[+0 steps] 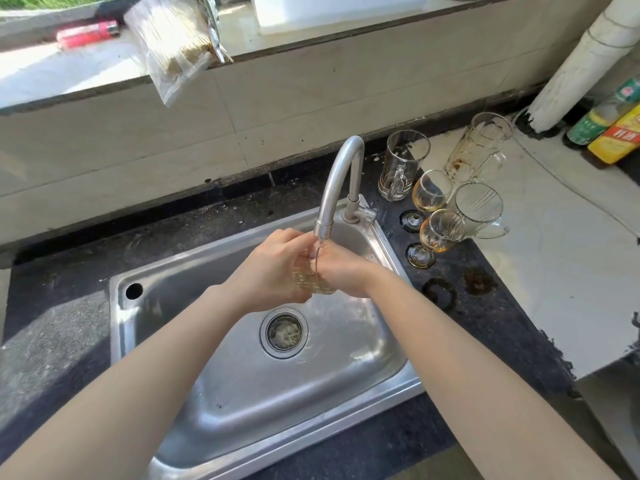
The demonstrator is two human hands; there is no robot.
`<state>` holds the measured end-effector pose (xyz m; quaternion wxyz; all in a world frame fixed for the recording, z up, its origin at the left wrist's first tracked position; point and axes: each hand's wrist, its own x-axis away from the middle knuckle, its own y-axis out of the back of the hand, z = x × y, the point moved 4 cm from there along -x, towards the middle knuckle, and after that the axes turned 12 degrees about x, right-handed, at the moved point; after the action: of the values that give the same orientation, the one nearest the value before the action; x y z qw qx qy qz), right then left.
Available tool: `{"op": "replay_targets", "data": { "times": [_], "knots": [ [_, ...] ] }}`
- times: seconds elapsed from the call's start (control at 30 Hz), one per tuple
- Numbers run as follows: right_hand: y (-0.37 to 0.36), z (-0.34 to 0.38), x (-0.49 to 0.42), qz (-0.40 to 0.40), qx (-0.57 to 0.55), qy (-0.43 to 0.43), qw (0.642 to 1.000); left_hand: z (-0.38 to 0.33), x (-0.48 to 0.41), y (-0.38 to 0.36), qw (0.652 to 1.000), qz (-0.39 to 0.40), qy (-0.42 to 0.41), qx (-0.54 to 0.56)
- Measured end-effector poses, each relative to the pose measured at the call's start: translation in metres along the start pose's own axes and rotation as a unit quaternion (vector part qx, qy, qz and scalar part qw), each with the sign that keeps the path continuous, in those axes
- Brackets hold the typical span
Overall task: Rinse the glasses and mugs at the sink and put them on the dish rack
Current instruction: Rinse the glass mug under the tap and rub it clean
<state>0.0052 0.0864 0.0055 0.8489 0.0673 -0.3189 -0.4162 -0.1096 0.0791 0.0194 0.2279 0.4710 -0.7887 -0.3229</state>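
Note:
I hold a small clear glass [311, 279] with brownish liquid under the running faucet [341, 188], over the steel sink [242, 393]. My left hand [273, 271] wraps its left side and my right hand [343, 271] grips its right side. On the dark counter right of the faucet stand a glass mug [401, 166], a stained mug [476, 148], a clear mug [479, 211] and two stemmed glasses [431, 192] [437, 235] with amber residue. No dish rack is in view.
The drain [284, 332] lies in the sink's middle. Brown ring stains [440, 292] mark the counter. Bottles [613, 129] and a white pipe [581, 64] stand at the far right. A plastic bag [173, 46] and a red lighter [86, 33] rest on the windowsill.

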Motion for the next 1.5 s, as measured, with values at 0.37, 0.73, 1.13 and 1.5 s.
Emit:
{"op": "replay_targets", "data": {
  "times": [0.37,0.73,1.13,1.5],
  "knots": [
    [-0.016,0.016,0.020,0.047,0.535,0.142,0.831,0.006,0.008,0.004,0.999,0.040,0.006,-0.020],
    [0.035,-0.009,0.034,-0.238,0.163,0.087,0.954,0.018,0.010,0.019,0.988,-0.006,0.117,0.102],
    [0.017,-0.045,0.028,-0.123,-0.101,-0.072,0.985,0.013,0.007,0.015,0.926,0.040,0.249,0.281],
    [0.016,-0.056,0.032,-0.114,-0.167,-0.120,0.972,0.030,0.027,-0.043,0.720,0.121,0.458,0.507]
  ]
}}
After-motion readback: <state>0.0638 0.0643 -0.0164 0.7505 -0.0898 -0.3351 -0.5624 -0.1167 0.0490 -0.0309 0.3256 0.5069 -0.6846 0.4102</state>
